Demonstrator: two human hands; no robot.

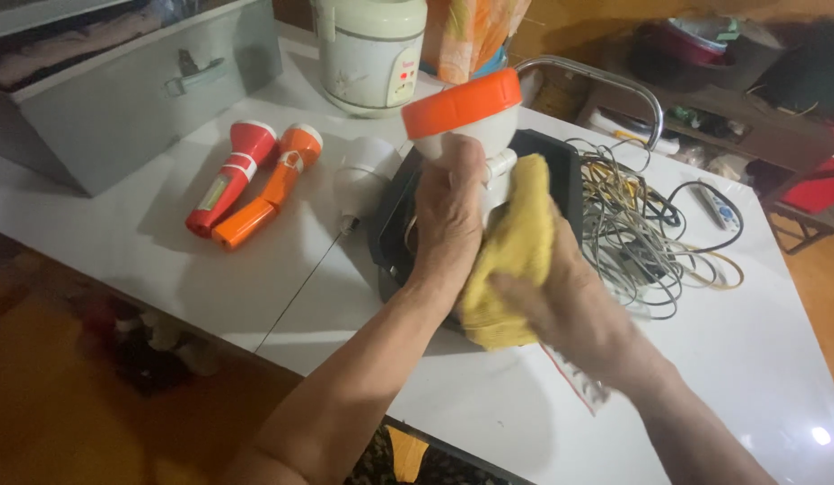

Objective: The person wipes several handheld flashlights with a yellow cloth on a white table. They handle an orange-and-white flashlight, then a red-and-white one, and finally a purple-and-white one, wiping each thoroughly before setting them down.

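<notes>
My left hand (446, 216) grips the white body of a torch with a wide orange head (462, 103), held upright above a black tray (561, 166). A yellow cloth (516, 251) is pressed against the torch's body by my right hand (570, 301), which holds the cloth from below. Both hands are over the middle of the white table (767, 359).
A red torch (230, 175) and an orange torch (272, 184) lie side by side at the left. A white bulb-shaped lamp (363, 175) lies beside the tray. Tangled cables (641, 233) sit at the right. A rice cooker (370, 54) and a grey metal box (121, 99) stand behind.
</notes>
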